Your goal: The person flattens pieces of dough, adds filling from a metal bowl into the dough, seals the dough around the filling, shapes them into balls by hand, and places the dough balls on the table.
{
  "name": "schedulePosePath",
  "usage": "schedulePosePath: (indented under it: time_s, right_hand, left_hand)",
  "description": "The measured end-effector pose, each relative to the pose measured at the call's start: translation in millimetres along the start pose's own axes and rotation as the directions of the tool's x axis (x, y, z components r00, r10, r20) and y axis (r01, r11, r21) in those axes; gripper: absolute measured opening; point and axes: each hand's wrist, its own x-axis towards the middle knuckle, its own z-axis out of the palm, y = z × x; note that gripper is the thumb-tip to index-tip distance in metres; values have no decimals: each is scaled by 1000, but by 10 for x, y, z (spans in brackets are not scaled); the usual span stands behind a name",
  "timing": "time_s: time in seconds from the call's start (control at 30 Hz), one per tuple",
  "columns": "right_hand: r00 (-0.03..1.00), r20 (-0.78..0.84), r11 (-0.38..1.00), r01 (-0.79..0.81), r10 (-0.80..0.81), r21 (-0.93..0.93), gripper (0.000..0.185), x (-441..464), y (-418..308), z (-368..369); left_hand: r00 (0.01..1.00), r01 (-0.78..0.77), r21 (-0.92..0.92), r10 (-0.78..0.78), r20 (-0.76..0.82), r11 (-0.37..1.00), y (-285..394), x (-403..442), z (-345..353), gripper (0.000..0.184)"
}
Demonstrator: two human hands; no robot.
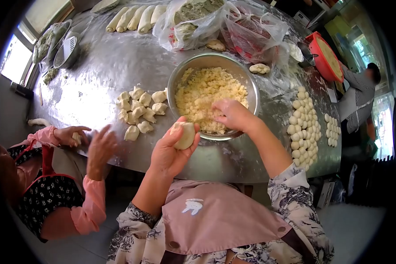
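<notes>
My left hand holds a round piece of pale dough just in front of the metal bowl's near left rim. The steel bowl holds a crumbly yellow filling. Inside the bowl, my right hand has its fingertips in the filling near the right side; whether they grip some of it is hidden. To the left of the bowl, several torn dough lumps lie on the metal table.
Rows of round dough balls sit at the right. Dough rolls and plastic bags lie at the back. A co-worker's hands are at the left. Another person stands beyond a red basin.
</notes>
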Motion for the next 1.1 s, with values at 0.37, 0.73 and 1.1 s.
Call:
schedulePosePath:
  time_s: [0.37,0.73,1.1]
  right_hand:
    - [967,-48,815,-184,250,549,37,-288,-463,-566]
    - [922,-342,866,17,180,500,33,-353,-782,-432]
    - [874,-457,950,-16,164,311,23,-356,-857,-331]
  left_hand:
    - [998,-26,97,31,-46,995,-472,644,268,31]
    - [995,-92,136,87,42,986,-507,688,428,32]
    - [996,-68,82,63,64,994,-519,730,326,36]
